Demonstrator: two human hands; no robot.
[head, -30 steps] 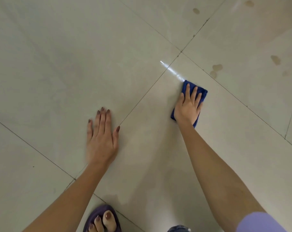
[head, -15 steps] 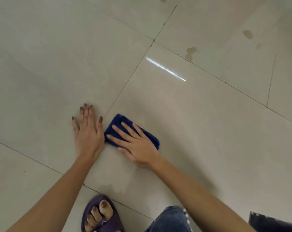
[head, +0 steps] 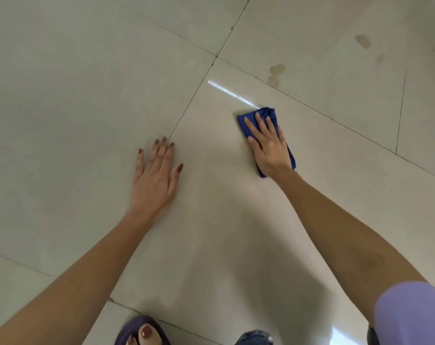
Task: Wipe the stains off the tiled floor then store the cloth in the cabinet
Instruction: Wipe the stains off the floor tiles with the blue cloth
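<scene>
Right hand (head: 268, 145), arm outstretched, presses flat with straight fingers on the folded dark-blue cloth (head: 271, 115) on the glossy beige tiled floor (head: 74, 95); left hand (head: 155, 178) rests flat, fingers relaxed, beside brown stains (head: 276, 72)

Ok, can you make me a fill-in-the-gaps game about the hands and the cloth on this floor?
The right hand presses a ____ cloth on the tiled floor.
The left hand lies flat on the floor and holds ____.
The brown stains are on a different ____ from the cloth.
The slipper at the bottom edge is ____.
Missing words: blue, nothing, tile, purple.
</scene>
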